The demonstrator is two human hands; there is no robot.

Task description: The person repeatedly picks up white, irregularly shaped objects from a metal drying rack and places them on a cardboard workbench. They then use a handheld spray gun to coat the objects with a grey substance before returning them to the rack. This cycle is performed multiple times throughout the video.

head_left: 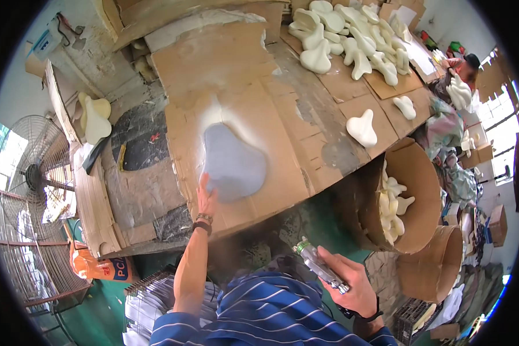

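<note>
A person's left hand (206, 193) presses open fingers on the edge of a grey pad (234, 162) lying on the cardboard-covered table (305, 132), while the right hand (352, 282) grips what appears to be a spray gun (320, 266) near the waist.

Big messy table (305, 109) covered with flat brown cardboard sheets (225, 63). On the cardboard, one grey-blue pear-shaped foam piece (233, 164) near the front edge. Far back, a heap of cream foam shapes (352, 34). Two more cream shapes (362, 128) lying alone nearer the right edge.

Left hand (206, 196) on grey foam piece (234, 162)
</note>
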